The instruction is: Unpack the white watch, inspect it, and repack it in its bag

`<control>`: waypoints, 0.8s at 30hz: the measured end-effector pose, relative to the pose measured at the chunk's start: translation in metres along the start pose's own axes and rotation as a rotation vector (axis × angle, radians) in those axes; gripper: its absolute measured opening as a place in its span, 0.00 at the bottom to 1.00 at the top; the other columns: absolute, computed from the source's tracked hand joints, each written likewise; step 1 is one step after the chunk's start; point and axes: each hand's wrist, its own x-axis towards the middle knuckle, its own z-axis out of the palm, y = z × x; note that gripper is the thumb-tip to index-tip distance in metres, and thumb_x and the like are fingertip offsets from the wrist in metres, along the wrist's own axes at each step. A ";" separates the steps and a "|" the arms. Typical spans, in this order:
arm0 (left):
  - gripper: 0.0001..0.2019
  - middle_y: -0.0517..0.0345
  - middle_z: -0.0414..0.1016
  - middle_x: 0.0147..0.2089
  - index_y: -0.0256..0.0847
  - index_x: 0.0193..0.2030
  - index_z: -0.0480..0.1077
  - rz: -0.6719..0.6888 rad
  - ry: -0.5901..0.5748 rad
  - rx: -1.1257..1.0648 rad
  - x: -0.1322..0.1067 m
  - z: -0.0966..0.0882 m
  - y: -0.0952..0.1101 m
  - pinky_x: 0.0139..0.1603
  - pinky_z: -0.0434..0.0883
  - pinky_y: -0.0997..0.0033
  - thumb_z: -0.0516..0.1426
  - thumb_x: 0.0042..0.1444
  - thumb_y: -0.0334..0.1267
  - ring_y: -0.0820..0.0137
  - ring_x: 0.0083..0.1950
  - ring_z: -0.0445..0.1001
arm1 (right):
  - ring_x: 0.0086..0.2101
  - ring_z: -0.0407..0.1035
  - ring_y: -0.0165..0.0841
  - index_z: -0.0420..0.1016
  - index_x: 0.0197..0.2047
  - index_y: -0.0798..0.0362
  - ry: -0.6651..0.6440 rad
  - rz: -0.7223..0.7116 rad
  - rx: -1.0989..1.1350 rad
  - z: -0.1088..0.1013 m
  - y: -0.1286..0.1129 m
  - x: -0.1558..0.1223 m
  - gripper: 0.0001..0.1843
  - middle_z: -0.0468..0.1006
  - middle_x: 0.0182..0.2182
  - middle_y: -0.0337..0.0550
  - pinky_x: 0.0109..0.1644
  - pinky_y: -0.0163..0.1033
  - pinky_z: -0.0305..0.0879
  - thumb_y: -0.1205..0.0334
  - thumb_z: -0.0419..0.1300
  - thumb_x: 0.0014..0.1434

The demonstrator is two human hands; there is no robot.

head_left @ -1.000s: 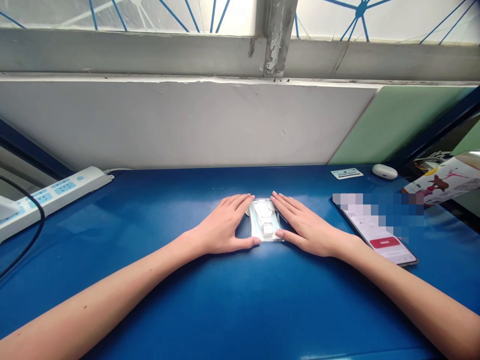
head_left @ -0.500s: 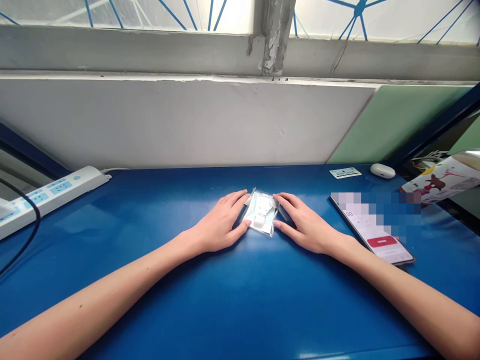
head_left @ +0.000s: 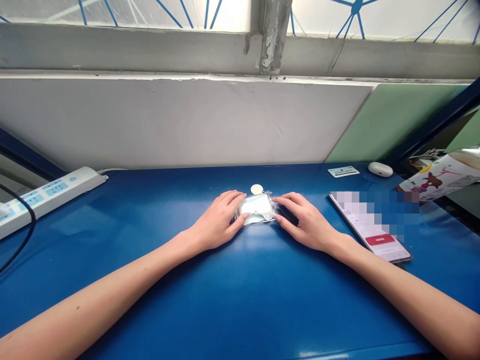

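A small clear plastic packet (head_left: 257, 207) with pale contents lies on the blue tabletop between my hands. My left hand (head_left: 221, 220) grips its left side, the thumb on the near edge and the fingers curved over the far one. At the right end, my right hand (head_left: 305, 220) holds the packet's edge between thumb and fingertips. A white round disc (head_left: 257, 189) rests just beyond the packet's far edge, beside a small chain-like piece (head_left: 267, 193) too small to make out clearly. Glare hides the details of the contents.
A phone (head_left: 375, 232) with a lit, partly blurred screen lies right of my right hand. Farther back are a card (head_left: 343, 171), a white earbud case (head_left: 380, 169) and a tilted bottle (head_left: 442, 172). A power strip (head_left: 56, 192) with a black cable stands at left.
The packet has turned and now lies wider between my hands. The white round disc now shows beyond its far edge. My right hand has shifted slightly right.
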 end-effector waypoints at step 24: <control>0.23 0.45 0.67 0.66 0.36 0.66 0.63 0.013 -0.021 -0.008 0.001 -0.003 0.000 0.68 0.61 0.48 0.49 0.69 0.45 0.53 0.69 0.60 | 0.70 0.45 0.49 0.46 0.74 0.57 -0.225 -0.017 -0.128 0.003 0.003 0.001 0.39 0.53 0.71 0.54 0.71 0.59 0.50 0.44 0.49 0.68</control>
